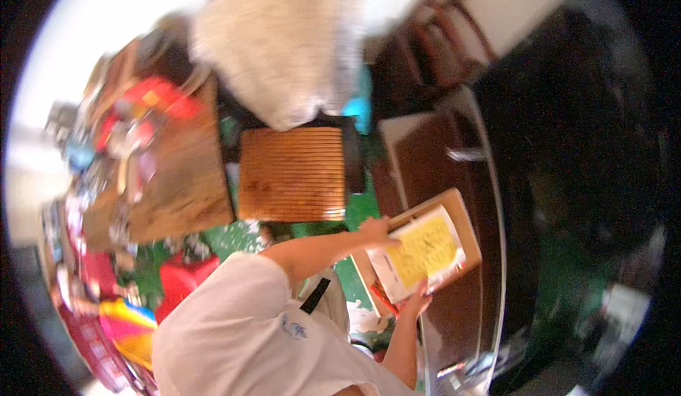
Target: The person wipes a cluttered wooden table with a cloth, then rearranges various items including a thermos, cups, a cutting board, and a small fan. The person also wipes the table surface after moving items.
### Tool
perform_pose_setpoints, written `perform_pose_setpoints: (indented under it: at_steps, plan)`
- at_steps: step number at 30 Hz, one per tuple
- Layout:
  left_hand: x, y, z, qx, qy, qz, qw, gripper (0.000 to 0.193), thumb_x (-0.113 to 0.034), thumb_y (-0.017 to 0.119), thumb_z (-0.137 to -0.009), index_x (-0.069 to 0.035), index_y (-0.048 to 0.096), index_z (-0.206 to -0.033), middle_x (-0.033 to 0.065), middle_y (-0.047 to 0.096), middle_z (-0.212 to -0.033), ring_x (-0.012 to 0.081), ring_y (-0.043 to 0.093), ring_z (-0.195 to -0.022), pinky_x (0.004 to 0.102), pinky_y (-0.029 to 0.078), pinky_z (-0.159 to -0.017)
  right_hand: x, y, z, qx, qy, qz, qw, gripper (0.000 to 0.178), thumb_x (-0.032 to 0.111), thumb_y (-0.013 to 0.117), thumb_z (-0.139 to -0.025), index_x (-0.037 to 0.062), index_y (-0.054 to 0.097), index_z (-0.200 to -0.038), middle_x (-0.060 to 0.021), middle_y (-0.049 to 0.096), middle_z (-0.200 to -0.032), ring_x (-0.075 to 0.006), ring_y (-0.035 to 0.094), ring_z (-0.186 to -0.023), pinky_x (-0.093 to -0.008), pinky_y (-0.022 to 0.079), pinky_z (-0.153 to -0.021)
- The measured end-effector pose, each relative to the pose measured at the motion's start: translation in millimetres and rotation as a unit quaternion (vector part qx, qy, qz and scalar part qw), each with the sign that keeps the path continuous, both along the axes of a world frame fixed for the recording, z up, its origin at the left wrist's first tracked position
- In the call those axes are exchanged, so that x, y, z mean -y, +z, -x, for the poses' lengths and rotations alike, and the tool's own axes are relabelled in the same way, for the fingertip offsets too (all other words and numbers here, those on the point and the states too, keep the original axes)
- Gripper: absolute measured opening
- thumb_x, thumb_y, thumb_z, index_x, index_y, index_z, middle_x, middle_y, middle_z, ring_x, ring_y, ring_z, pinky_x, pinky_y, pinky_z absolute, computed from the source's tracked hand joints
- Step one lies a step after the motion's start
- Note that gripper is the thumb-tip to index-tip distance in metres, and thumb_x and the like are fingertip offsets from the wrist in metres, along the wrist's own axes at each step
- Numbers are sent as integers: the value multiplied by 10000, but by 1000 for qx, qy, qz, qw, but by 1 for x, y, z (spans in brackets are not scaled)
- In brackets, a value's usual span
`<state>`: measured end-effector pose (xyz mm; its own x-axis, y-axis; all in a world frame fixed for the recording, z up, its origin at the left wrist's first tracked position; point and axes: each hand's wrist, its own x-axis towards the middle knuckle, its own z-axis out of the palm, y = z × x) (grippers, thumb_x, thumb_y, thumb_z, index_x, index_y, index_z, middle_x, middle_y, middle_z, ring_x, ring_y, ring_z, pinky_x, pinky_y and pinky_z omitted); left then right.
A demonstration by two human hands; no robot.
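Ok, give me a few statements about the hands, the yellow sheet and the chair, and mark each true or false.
1. Both hands hold a brown board with a yellow sheet on it. True: left hand at its upper left edge, right hand at its lower edge.
2. The yellow sheet lies on the wooden chair seat. False: it is on the board.
3. A white fluffy cloth lies beyond the chair seat. True.
4. The left hand rests on the cluttered table. False: it grips the board.

Board (464,218) on table (454,147); chair (292,174) left; paper (424,250) on board.
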<state>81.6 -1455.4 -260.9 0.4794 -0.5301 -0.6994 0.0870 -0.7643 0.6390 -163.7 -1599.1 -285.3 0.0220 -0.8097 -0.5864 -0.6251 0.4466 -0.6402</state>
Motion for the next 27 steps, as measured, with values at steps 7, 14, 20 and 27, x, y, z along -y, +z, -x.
perform_pose_setpoints:
  at_steps: [7,14,20,27]
  plan:
    - [-101,70,29,16,190,98,977,882,-490,778,-700,-5,421,-1344,231,594,-1195,419,558,-1093,486,464,-930,-41,108,-48,4,176,125,976,755,410,690,-883,-129,383,-1314,-304,535,-1229,-354,619,-1012,-440,556,-815]
    - [-286,129,52,124,447,66,883,858,-497,793,-695,-17,432,-1307,257,585,-1177,388,568,-1103,435,463,-923,-167,140,-135,112,410,165,890,733,288,714,-881,-115,355,-1376,-265,505,-1298,-318,556,-1099,-384,472,-920]
    - [-465,135,58,101,574,-11,812,816,-430,797,-748,5,409,-1320,256,575,-1238,357,572,-1154,411,456,-967,-354,135,-214,178,518,38,836,703,292,771,-819,-92,426,-1296,-229,568,-1222,-308,559,-1090,-382,435,-958]
    - [-570,97,62,57,655,-8,754,843,-437,790,-747,35,403,-1329,248,604,-1195,348,611,-1089,416,487,-912,-470,128,-263,81,621,28,779,857,492,797,-734,-117,469,-1241,-239,590,-1159,-312,567,-1056,-396,436,-930]
